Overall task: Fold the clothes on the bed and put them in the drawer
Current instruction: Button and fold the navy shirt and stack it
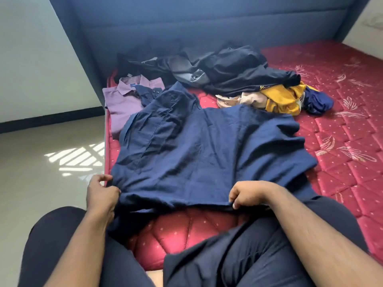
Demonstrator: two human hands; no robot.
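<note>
We note the bed (342, 112), bare red quilted mattress, carrying a navy shirt (203, 150) spread flat at its near edge, a dark clothes heap (223, 69) with a yellow garment (284, 98) behind it, and a purple shirt (124, 100) at far left. Our left hand (102, 193) pinches the navy shirt's near-left hem corner; our right hand (246, 193) pinches the near hem right of centre, fingers curled.

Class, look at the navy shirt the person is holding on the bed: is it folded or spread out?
Spread out: the navy shirt lies flat across the mattress, left hand and right hand pinching its near hem.
</note>
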